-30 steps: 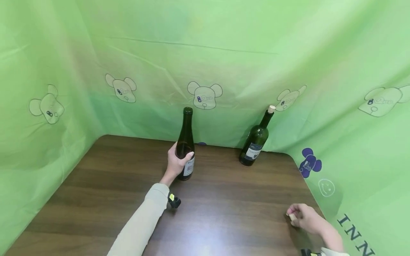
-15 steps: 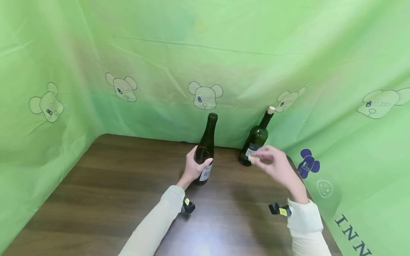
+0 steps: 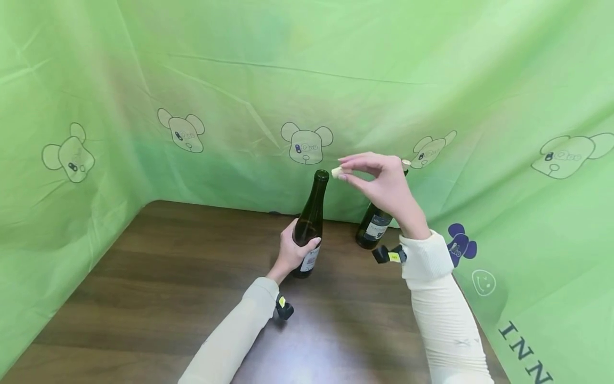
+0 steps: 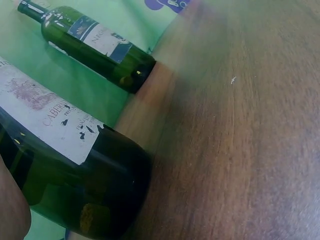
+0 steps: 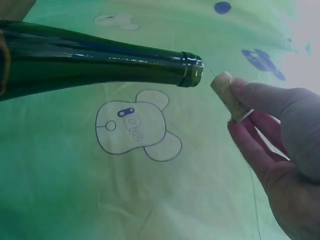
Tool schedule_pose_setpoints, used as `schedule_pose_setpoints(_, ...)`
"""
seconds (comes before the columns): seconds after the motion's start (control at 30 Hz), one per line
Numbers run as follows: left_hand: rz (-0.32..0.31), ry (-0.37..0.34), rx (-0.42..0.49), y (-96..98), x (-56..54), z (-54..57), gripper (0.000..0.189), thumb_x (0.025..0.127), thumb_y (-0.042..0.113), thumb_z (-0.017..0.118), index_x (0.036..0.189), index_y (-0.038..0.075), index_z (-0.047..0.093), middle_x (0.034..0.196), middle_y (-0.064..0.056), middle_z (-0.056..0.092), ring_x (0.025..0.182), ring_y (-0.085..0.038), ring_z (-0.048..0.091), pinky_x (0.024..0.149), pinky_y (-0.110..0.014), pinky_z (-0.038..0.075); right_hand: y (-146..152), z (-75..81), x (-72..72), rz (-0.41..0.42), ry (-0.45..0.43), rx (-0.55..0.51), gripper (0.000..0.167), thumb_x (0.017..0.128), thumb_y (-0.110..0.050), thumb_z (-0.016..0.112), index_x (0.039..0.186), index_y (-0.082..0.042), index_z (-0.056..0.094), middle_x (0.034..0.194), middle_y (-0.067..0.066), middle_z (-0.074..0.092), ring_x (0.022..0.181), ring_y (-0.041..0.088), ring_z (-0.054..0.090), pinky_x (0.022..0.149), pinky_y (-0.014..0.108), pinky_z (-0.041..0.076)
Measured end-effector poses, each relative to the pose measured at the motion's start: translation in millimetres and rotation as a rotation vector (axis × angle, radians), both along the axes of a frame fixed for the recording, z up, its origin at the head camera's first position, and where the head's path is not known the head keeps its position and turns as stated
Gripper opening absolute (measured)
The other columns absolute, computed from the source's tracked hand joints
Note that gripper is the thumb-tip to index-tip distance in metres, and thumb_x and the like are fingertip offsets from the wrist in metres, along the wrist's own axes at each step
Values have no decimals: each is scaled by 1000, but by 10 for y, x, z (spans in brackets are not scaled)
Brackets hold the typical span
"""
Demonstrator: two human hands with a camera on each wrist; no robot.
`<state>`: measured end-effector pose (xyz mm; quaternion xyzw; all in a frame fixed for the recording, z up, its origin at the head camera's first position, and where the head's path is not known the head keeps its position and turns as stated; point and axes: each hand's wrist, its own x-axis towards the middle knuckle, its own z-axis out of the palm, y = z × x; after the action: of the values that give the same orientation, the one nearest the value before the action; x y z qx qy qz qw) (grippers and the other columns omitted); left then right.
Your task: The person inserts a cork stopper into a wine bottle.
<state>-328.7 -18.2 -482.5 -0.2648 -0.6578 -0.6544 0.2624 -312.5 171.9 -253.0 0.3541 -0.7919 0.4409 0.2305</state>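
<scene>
My left hand (image 3: 291, 249) grips a green wine bottle (image 3: 313, 213) around its body, standing upright on the wooden table. The bottle's mouth is uncorked, and its pale label shows close up in the left wrist view. Between thumb and fingertips, my right hand (image 3: 381, 178) pinches a cork (image 5: 231, 97). In the right wrist view the cork is held tilted a short gap away from the bottle's mouth (image 5: 192, 69). A second green bottle (image 3: 373, 226), with a cork (image 3: 406, 164) in its neck, stands behind the right hand, which partly hides it.
The brown wooden table (image 3: 192, 298) reaches back to a green cloth backdrop (image 3: 240, 106) printed with bear faces. Cloth also hangs along the left and right sides. A black camera sits on each wrist.
My right hand has come from the table's right side up and left, carrying the cork beside the bottle's mouth. My left hand has shifted the bottle to the right.
</scene>
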Motion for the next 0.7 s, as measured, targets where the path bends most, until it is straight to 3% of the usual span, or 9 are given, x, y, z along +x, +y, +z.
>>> schedule_pose_setpoints(0.17,12,13,-7,-6,38,48,36,78,4,80,109,-6,65,95,-19,71,84,-17,66,78,-29,55,-114,154,-106,17,-36,38,22,77,2,86,99,0,78,101,14,77,87,10,74,86,28,58)
schedule_pose_setpoints(0.43,46,52,-10,21,18,25,38,76,5,80,110,-5,65,94,-19,71,83,-17,66,76,-31,56,-274,425,-147,-26,-80,385,20,81,-3,84,101,-5,80,103,11,78,94,22,75,88,35,59)
schedule_pose_setpoints(0.7,41,46,-18,13,42,35,39,76,1,81,110,-6,64,96,-19,71,85,-18,66,78,-29,55,-421,641,-96,-43,-201,601,23,85,-7,82,108,-5,79,110,11,77,102,25,74,93,39,57)
